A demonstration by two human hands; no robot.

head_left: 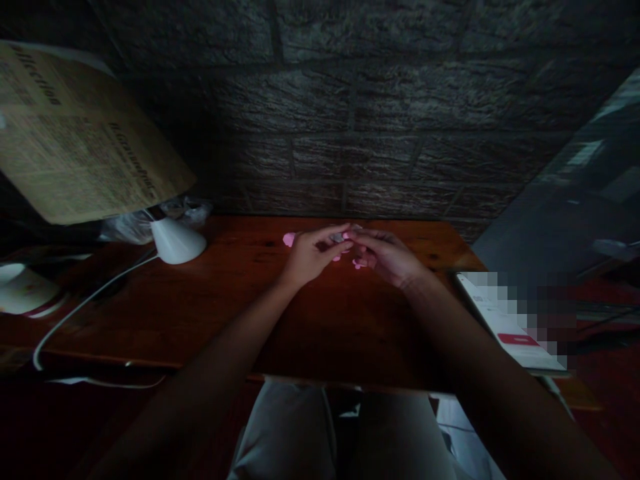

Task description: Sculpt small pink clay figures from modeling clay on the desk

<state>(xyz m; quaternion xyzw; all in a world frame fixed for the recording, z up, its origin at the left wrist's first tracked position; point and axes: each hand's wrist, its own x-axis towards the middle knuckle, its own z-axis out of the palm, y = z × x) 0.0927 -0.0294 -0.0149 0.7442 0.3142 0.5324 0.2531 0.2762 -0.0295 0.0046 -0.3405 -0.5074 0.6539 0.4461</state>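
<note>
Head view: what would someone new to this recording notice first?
Probably the big newspaper-print lampshade, filling the upper left against a dark stone-textured wall. Next, the bright pink pieces at the center, around the left hand and right hand over the reddish-brown table.

Okay, the bit between the left hand [311,255] and right hand [390,257] is too small and dim to make out — fingers cover part of it. Lampshade [90,133] and cup [25,290] both get chopped by the left edge. Printed sheet [505,320] on the right is partly pixelated, and the clear plastic [133,227] is half behind the lamp — can't tell what's in it.
</note>
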